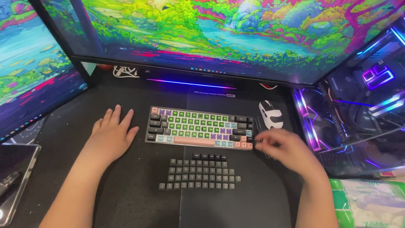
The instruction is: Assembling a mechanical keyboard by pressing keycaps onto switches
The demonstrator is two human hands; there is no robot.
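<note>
A compact keyboard [198, 127] with green, purple, pink and grey keycaps lies on a black desk mat [135, 198]. In front of it, several loose dark grey keycaps [199, 174] are laid out in rows. My left hand [113, 134] rests flat on the mat just left of the keyboard, fingers slightly apart, holding nothing. My right hand [282, 148] is blurred at the keyboard's lower right corner, fingers curled near the pink corner keys. Whether it holds something I cannot make out.
A white mouse [271, 114] lies right of the keyboard. A wide monitor [219, 33] and a second screen [29, 71] at the left show bright landscape art. A lit glass computer case [358, 109] stands at the right, a green-and-white plastic bag [371, 202] at bottom right.
</note>
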